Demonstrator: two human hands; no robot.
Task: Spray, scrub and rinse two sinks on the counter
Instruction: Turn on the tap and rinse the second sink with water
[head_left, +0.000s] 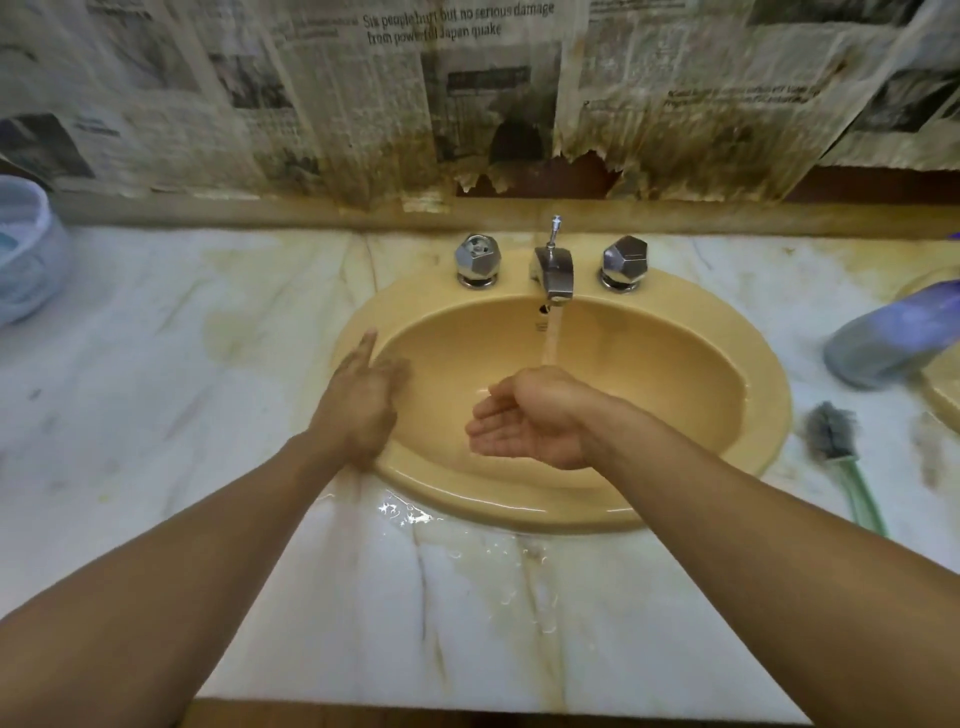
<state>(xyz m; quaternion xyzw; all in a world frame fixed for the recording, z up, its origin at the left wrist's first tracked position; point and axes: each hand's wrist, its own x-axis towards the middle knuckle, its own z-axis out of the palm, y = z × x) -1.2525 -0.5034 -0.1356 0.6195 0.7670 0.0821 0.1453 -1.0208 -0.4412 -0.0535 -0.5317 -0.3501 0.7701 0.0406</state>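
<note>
Newsprint-papered wall (311, 104) behind; stained white marble counter (156, 415) wet at front. Yellow oval ceramic sink (769, 415) set in counter, centre. Left hand (363, 400) blurred, fingers extended, lying on sink's left rim. Right hand (530, 421) over basin, palm up, loosely cupped under water stream (551, 338) from chrome faucet (553, 270), holding nothing solid. Bluish plastic bottle (893, 338) on its side, right. Green-handled bristle brush (831, 436) beside the sink.

Glossy yellow ceramic sink (769, 415), shiny faceted chrome tap knobs (477, 258), wet veined marble counter (363, 597), stained torn newsprint (311, 104) at 12 o'clock, bristly brush (831, 431) at 3 o'clock
</note>
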